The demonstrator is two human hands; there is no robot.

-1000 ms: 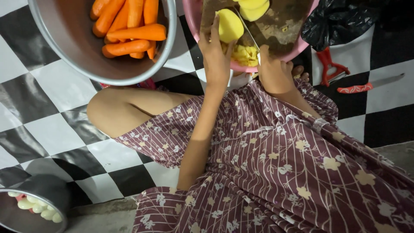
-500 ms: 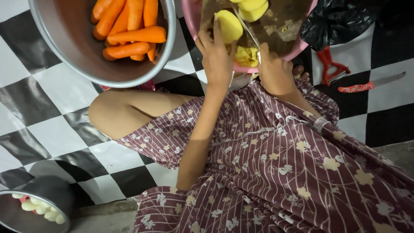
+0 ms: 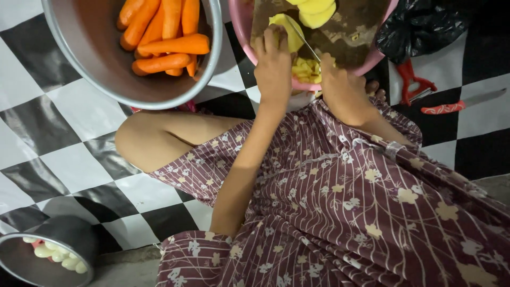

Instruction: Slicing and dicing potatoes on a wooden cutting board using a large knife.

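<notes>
My left hand [image 3: 273, 64] holds a peeled yellow potato [image 3: 287, 29] down on a dark wooden cutting board [image 3: 350, 37] that lies across a pink basin [image 3: 241, 26]. My right hand [image 3: 342, 90] grips a knife [image 3: 303, 37] whose blade rests against that potato. More peeled potato halves [image 3: 316, 6] lie on the board at the top edge. Cut yellow pieces [image 3: 304, 69] sit in the basin under my hands.
A large metal bowl [image 3: 101, 58] of peeled carrots [image 3: 164, 37] stands at upper left. A red peeler [image 3: 414, 82], a red-handled knife [image 3: 459, 103] and a black plastic bag [image 3: 425, 29] lie at right. A small metal pot [image 3: 45, 255] sits at lower left on the checkered floor.
Both hands have shifted slightly up in the picture; the left hand now covers more of the potato, and the knife stays on it.
</notes>
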